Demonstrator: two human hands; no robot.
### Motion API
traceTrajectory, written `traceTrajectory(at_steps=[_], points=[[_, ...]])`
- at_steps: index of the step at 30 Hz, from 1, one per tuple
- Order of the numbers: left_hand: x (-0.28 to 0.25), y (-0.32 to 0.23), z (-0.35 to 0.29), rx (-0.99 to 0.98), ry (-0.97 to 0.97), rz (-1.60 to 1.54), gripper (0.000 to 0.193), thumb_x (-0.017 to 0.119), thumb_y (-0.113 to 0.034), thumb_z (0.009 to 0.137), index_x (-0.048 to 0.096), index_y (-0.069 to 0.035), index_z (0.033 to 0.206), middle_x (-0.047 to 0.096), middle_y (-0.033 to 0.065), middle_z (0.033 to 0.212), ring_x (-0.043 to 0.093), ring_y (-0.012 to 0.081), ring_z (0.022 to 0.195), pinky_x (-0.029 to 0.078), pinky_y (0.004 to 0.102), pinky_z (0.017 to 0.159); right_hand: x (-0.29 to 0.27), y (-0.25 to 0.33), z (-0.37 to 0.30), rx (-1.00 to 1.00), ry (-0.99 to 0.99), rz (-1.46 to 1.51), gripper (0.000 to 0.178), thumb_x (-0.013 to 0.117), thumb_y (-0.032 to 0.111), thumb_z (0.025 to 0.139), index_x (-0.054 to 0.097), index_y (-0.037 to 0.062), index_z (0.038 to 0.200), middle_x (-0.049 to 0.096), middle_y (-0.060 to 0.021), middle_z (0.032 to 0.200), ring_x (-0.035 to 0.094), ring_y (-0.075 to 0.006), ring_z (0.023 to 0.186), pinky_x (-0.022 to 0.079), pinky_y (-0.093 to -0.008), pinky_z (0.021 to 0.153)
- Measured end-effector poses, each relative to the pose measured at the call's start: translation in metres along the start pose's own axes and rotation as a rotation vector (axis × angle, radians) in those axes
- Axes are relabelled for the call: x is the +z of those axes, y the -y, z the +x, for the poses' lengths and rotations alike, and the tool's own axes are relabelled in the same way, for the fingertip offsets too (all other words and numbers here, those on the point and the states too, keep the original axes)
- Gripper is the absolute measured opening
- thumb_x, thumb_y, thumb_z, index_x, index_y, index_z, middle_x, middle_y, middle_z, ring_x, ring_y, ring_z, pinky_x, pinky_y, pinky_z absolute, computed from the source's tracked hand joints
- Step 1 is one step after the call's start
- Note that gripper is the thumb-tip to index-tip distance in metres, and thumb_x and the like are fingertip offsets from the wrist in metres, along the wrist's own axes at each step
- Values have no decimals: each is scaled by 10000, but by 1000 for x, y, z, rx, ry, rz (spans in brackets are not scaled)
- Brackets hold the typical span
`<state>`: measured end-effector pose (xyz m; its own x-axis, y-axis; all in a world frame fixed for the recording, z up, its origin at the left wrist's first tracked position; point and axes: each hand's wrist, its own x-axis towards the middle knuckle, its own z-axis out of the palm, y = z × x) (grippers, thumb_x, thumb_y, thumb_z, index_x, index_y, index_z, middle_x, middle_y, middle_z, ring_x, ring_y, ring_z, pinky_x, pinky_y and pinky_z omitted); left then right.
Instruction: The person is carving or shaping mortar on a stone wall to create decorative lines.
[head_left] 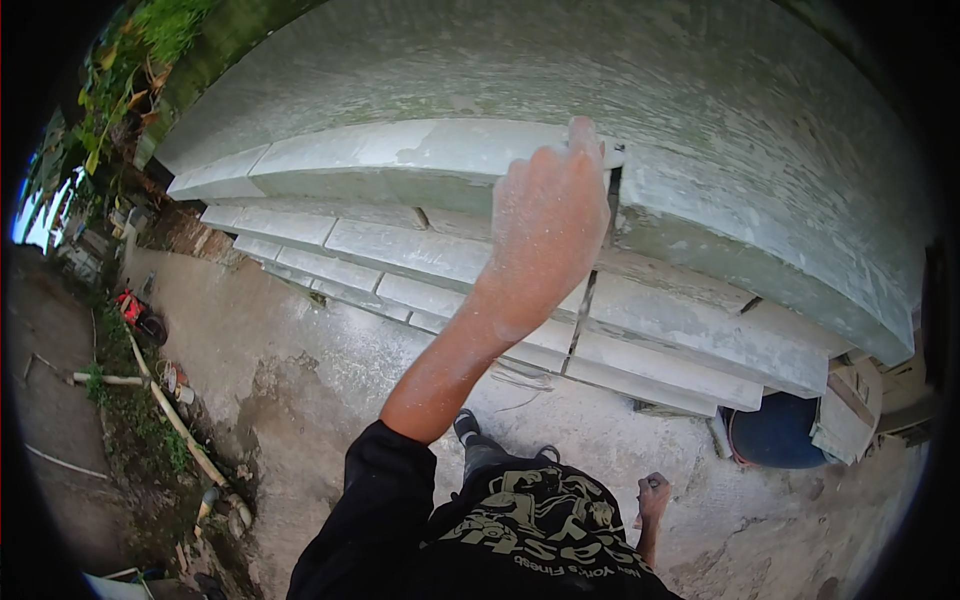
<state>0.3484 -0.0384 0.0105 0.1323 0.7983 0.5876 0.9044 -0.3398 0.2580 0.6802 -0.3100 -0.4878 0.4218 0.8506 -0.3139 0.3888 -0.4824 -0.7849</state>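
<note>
My left hand (550, 205), dusted with pale powder, reaches forward over a stack of long grey slabs (360, 155). Its fingers are curled closed at the edge of the top layer, beside a dark upright gap (614, 205) between two slabs. A small whitish bit (616, 157) shows past the knuckles; the rest of what the fingers hold, if anything, is hidden. The broad upper surface (480, 60) beyond is greenish grey with streaky marks. Low at my right side hangs my right hand (653, 493), fingers curled in; I cannot make out what is in it.
Right of the stack stands a dark blue tub (775, 432) beside pale boards (850, 410). Thin wire (522, 379) lies near my shoes (467, 424). Along the left run a bamboo pole (180, 420), a red motorbike (137, 312) and green plants (165, 30).
</note>
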Motion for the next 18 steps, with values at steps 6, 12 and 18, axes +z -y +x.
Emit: traceTrajectory(at_steps=[6, 12, 18], points=[[-14, 19, -8, 63, -317, 17, 223, 528, -164, 1030, 672, 2, 1068, 682, 179, 745, 667, 315, 602, 509, 428, 568, -12, -13, -16, 38, -80, -10, 161, 603, 109, 754, 627, -50, 734, 587, -154, 527, 613, -228, 475, 471, -372, 500], [-24, 101, 1, -298, -331, 293, 256, 557, -170, 990, 753, -13, 1040, 709, 187, 780, 709, 362, 711, 539, 461, 652, -12, -10, -11, 55, -47, -19, 163, 598, 110, 755, 624, -50, 737, 579, -146, 524, 603, -225, 469, 470, -371, 499], [16, 36, 0, -229, -122, 294, 171, 578, -95, 929, 697, -25, 829, 685, 195, 735, 721, 343, 727, 575, 440, 680, -8, 6, 13, -21, -15, -9, 159, 607, 112, 746, 626, -45, 734, 570, -142, 523, 567, -211, 463, 452, -369, 497]])
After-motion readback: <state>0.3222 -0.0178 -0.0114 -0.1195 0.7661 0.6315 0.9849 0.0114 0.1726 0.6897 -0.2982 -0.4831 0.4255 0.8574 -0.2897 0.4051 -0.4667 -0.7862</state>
